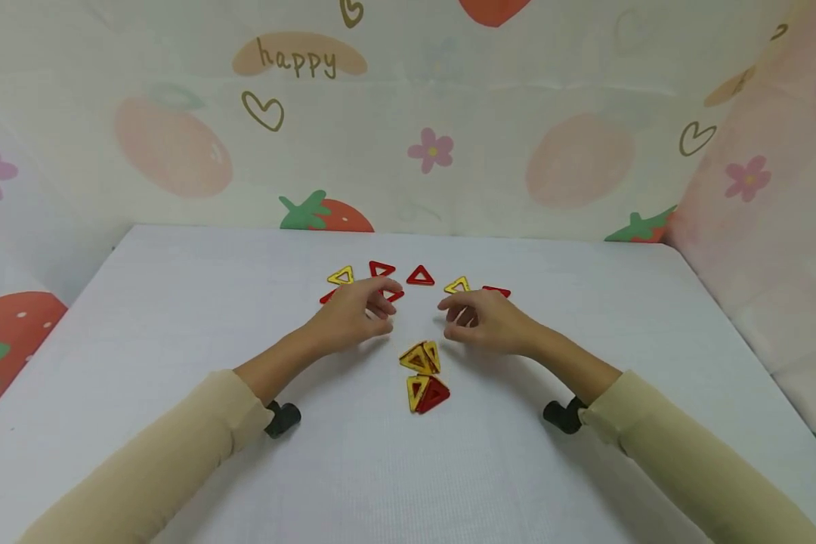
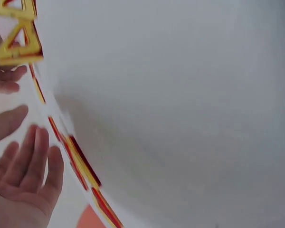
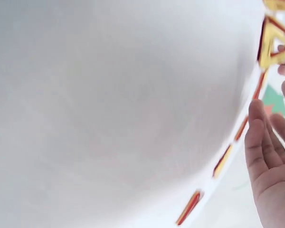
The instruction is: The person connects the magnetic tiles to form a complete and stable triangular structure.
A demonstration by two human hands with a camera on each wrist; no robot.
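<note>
In the head view the left hand [image 1: 357, 313] hovers over the table with relaxed, bent fingers, holding nothing, partly covering red triangles [image 1: 392, 295]. Facing it, the right hand [image 1: 489, 321] is raised the same way, empty, just in front of a yellow triangle [image 1: 458, 285] and a red one [image 1: 497, 291]. Between and nearer than the hands lie overlapping yellow triangles [image 1: 418, 358], and below them a yellow triangle [image 1: 416, 393] beside a red one [image 1: 434, 395]. The wrist views also show the left hand [image 2: 26, 180] and right hand [image 3: 273, 166] with nothing gripped.
Toward the back of the white table [image 1: 197, 302] lie a yellow triangle [image 1: 341, 276] and two red triangles, one left [image 1: 381, 268] and one near the middle [image 1: 420, 276]. A patterned cloth [image 1: 489, 98] hangs behind the table. Dark wrist devices [image 1: 283, 420] sit at both cuffs.
</note>
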